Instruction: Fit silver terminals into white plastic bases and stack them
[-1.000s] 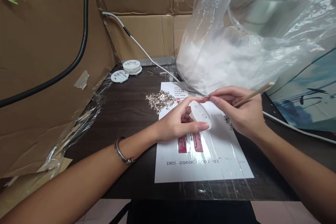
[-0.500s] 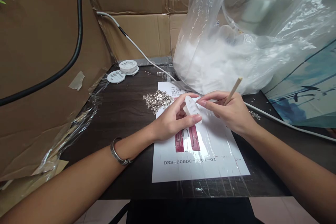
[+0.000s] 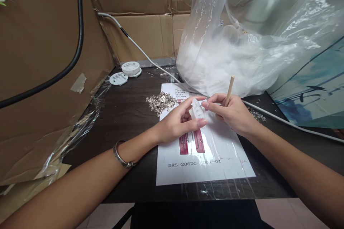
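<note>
My left hand (image 3: 180,118) grips a white round plastic piece (image 3: 198,110) by its rim, thumb in front and fingers behind. The piece is tilted steeply and shows slots on its face. A thin wooden stick (image 3: 230,90) rises from my right hand (image 3: 228,111), which is closed around it. Its thumb and forefinger pinch together at the piece's right edge; anything small between them is too hidden to make out. Below both hands lies a printed sheet (image 3: 204,175) with a red and white picture. A heap of small shiny metal parts (image 3: 162,103) sits left of the piece.
Several more white round pieces (image 3: 118,78) lie at the back left. A large clear plastic bag (image 3: 215,62) of white parts stands behind my hands. Other small metal parts (image 3: 256,114) are scattered at the right, beside a white cable (image 3: 292,126). Cardboard walls (image 3: 139,39) enclose the table.
My right hand has shifted slightly left, and the stick stands more upright. The white piece has turned a little in my left hand. More of the right-hand metal parts shows.
</note>
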Demonstrator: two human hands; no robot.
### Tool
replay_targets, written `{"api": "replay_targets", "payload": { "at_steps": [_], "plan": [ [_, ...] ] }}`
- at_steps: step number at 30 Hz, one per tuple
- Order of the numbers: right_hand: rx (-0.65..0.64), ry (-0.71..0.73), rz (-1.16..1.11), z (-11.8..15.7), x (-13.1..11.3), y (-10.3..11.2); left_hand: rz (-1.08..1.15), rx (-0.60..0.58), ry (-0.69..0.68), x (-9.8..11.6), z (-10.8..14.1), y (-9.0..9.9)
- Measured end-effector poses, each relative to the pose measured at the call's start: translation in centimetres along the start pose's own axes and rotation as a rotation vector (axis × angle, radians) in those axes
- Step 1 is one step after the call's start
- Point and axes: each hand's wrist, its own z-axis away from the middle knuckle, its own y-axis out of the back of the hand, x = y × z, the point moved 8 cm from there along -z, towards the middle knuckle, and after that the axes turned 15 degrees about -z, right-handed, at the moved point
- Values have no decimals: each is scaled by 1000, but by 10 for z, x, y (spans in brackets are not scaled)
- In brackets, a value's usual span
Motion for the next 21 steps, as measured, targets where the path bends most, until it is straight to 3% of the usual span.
{"api": "replay_targets", "payload": {
  "at_steps": [9,21],
  "plan": [
    [-24,51,28,2,-2,-9,-18,-14,-5,-1,1,0],
    [-61,-118,-114,3,9,-9,1,-6,-44,1,0,1]
  ]
}}
